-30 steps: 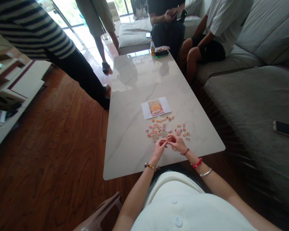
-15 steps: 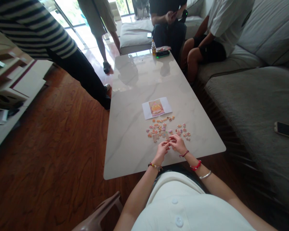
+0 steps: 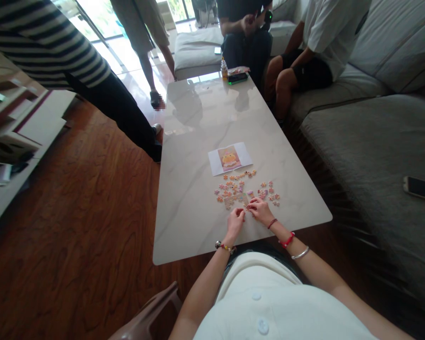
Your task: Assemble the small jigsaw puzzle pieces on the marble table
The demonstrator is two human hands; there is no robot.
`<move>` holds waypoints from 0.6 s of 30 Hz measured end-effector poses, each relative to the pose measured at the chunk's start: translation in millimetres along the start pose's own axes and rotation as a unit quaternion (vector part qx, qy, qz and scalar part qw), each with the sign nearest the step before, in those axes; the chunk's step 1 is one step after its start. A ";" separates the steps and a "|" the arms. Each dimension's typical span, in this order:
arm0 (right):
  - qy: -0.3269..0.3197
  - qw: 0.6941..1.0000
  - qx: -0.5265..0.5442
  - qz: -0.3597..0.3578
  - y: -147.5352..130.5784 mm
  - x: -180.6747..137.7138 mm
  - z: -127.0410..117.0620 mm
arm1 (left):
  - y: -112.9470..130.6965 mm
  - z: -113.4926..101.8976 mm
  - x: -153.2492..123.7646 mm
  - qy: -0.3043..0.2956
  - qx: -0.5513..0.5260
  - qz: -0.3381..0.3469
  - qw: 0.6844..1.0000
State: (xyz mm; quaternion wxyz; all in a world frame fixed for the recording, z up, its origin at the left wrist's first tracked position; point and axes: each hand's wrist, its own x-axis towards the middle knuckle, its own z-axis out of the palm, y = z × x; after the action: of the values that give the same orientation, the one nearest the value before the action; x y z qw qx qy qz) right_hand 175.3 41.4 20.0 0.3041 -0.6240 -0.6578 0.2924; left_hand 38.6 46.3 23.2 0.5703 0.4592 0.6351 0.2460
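Observation:
My left hand and my right hand meet fingertip to fingertip over the near end of a white marble table. Both have the fingers pinched together around a small jigsaw piece that is too tiny to make out clearly. Just beyond the fingertips lies a small joined patch of puzzle. Several loose pink and orange puzzle pieces are scattered past it. A printed reference picture of a yellow cartoon figure lies further up the table.
A dark phone and a small bottle sit at the table's far end. Two people sit on the grey sofa at the back; a person in a striped top stands at left. Another phone lies on the sofa. A wooden chair is near left.
Both hands have stayed together at the near edge of the pieces, fingers working in a pinch; the left hand has sunk slightly toward me. The camera shifted a little.

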 end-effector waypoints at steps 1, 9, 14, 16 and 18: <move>-0.002 1.000 -0.007 -0.008 0.1 0.2 -0.1 | -0.4 -2.4 0.4 0.008 0.012 0.007 1.000; 0.007 0.999 -0.045 -0.018 12.0 -4.5 -13.3 | 7.3 -14.1 2.7 0.034 0.066 0.057 0.996; -0.034 0.996 -0.079 -0.033 18.4 -7.4 -18.6 | 14.5 -12.8 6.4 0.034 0.079 0.071 0.994; -0.013 0.996 -0.083 -0.028 22.1 -2.0 -24.5 | 16.2 -13.1 6.4 0.037 0.081 0.073 0.993; 0.032 0.995 -0.092 -0.005 26.5 9.3 -31.9 | 17.0 -14.7 5.4 0.048 0.097 0.086 0.990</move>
State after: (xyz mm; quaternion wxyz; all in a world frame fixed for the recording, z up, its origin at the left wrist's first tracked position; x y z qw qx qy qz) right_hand 216.4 52.2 20.7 0.2680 -0.6553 -0.6745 0.2094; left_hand 30.2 61.8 38.1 0.4691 0.5528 0.6405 0.2533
